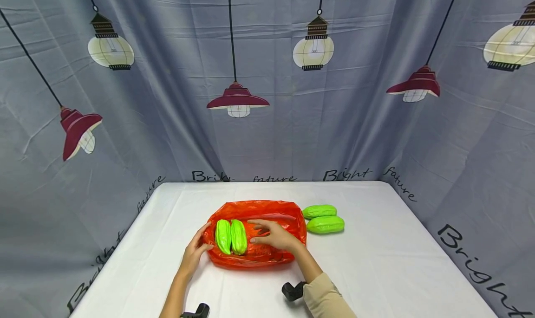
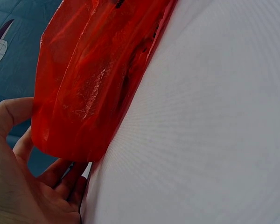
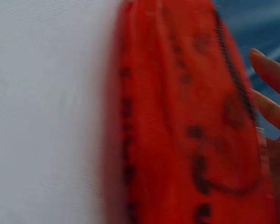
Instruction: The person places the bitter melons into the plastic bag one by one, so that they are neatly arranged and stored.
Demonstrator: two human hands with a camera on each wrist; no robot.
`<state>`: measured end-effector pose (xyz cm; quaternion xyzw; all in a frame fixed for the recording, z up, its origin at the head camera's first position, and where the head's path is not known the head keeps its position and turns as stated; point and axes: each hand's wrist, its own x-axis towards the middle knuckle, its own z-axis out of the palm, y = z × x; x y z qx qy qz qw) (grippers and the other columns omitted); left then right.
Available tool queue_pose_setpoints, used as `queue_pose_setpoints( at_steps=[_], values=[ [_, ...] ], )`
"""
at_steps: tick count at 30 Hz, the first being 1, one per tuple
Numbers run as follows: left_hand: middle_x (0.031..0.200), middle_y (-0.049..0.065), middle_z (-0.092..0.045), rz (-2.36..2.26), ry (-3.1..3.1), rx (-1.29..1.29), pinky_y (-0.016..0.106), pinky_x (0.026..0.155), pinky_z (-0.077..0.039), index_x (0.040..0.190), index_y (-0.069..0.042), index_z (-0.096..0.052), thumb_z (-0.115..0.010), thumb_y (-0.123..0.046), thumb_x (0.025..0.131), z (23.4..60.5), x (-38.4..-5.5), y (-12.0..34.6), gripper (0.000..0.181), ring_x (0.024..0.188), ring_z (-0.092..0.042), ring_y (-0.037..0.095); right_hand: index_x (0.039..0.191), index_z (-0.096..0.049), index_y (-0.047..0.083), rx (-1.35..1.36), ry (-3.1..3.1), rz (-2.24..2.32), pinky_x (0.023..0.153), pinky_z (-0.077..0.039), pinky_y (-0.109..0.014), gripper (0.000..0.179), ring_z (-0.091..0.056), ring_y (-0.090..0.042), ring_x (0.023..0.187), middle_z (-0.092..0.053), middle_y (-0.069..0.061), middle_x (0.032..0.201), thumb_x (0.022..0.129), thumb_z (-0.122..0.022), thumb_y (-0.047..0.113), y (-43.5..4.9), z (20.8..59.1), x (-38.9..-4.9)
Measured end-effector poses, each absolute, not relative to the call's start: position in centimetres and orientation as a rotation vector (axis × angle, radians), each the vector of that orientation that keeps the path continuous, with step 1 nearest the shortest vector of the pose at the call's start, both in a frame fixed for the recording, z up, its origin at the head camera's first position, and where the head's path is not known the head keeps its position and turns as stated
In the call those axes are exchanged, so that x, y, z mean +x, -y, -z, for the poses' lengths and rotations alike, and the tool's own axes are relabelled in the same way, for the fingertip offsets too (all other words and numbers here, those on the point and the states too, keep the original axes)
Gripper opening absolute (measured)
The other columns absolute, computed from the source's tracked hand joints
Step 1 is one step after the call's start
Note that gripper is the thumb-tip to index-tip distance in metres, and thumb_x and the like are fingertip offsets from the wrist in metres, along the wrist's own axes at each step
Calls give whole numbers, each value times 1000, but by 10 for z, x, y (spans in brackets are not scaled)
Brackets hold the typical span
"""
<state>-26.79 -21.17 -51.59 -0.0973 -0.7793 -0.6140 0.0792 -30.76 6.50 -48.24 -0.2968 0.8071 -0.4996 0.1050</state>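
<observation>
A red plastic bag (image 1: 267,257) lies spread with its mouth up on the table. Two bright green, ridged bitter gourds (image 1: 223,236) sit side by side in its left part. My left hand (image 1: 193,253) holds the bag's left end, thumb over the rim and fingers along the outside. The left wrist view shows those fingers (image 2: 67,179) beside the bag's wall. Over the bag's middle, my right hand (image 1: 273,236) hangs with fingers spread, just right of the gourds and holding nothing. In the blurred right wrist view, the bag's printed side (image 3: 186,116) partly hides that hand.
Two more green bitter gourds (image 1: 326,224) lie on the white-covered table (image 1: 397,262), close against the bag's right side. Each wrist carries a black device (image 1: 293,291). A grey-blue curtain (image 1: 267,141) with printed lamps surrounds the table's back and sides.
</observation>
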Motion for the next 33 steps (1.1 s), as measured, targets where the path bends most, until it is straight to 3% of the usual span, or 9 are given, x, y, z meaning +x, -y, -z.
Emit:
queue_pose_setpoints(
  at_steps=[6, 12, 16, 21, 33],
  values=[
    [137, 18, -43, 1861, 2323, -284, 8, 91, -27, 139, -4, -40, -56, 2, 81, 516, -267, 212, 60, 126, -35, 31, 136, -46, 14, -899, -2409, 1496, 92, -42, -46, 55, -49, -32, 114, -54, -10, 125, 85, -66, 21, -81, 464, -306],
    [137, 18, -43, 1860, 2322, -285, 8, 91, -26, 139, -5, -40, -56, 1, 81, 516, -268, 211, 60, 127, -34, 31, 137, -42, 3, -869, -2394, 1599, 90, -43, -43, 54, -50, -34, 113, -51, -20, 127, 87, -62, 11, -107, 425, -296],
    [139, 18, -41, 1856, 2326, -296, 7, 91, -26, 139, -4, -39, -56, 1, 82, 516, -267, 212, 60, 127, -33, 31, 137, -42, 2, -794, -2405, 1674, 91, -44, -42, 54, -46, -38, 116, -47, -24, 130, 87, -62, 12, -130, 409, -294],
    [138, 19, -42, 1839, 2319, -311, 9, 91, -28, 139, -4, -39, -56, 1, 82, 517, -268, 211, 60, 126, -35, 32, 137, -41, 0, -687, -2417, 1793, 89, -44, -46, 55, -42, -47, 117, -43, -30, 131, 87, -62, 9, -164, 413, -308],
    [135, 19, -45, 1809, 2318, -305, 11, 91, -29, 138, -3, -41, -57, 2, 81, 515, -267, 211, 59, 124, -38, 31, 135, -43, 0, -489, -2612, 1648, 90, -43, -48, 52, -47, -44, 113, -46, -30, 129, 88, -61, 11, -244, 439, -328]
  ],
)
